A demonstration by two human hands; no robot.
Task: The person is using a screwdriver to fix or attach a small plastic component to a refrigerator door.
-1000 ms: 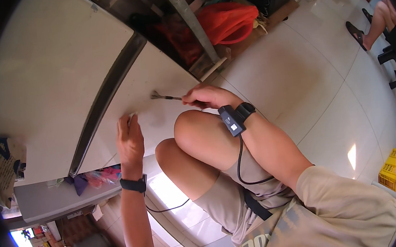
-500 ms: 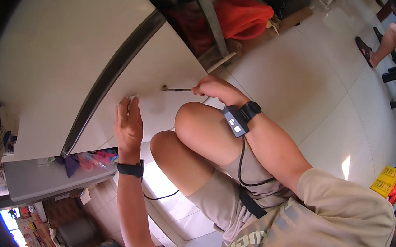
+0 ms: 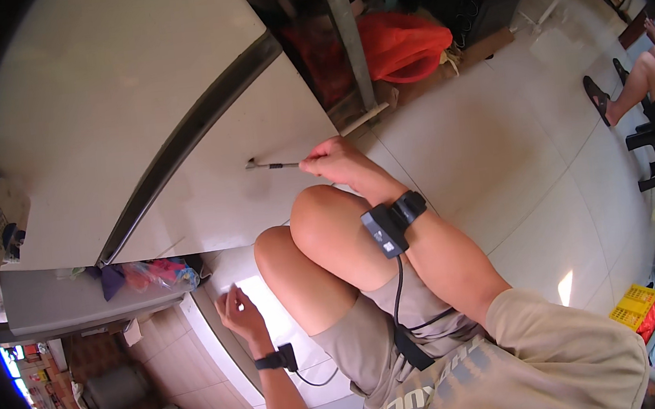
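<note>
My right hand [image 3: 333, 163] is closed round the end of a slim rod-shaped tool [image 3: 284, 165] with a dark grip section and a small metal head. That head is at the face of a large white panel [image 3: 214, 168], like an appliance door; I cannot tell whether it touches. A long dark curved strip [image 3: 186, 131] crosses the panel. My left hand [image 3: 242, 314] is lower, away from the panel and left of my knees. Its fingers are curled in, and what they hold, if anything, is too small to make out.
Colourful plastic bags [image 3: 157, 276] lie on a grey ledge [image 3: 92, 300] at the left. Beyond the panel are a metal post [image 3: 344, 37] and a red mesh bag [image 3: 407, 47]. A seated person's leg [image 3: 632, 88] and a yellow basket [image 3: 635, 306] are on the right.
My left hand has dropped from the white panel down and toward me. My right hand has shifted slightly left and down with the rod-shaped tool, whose head is now further left along the panel.
</note>
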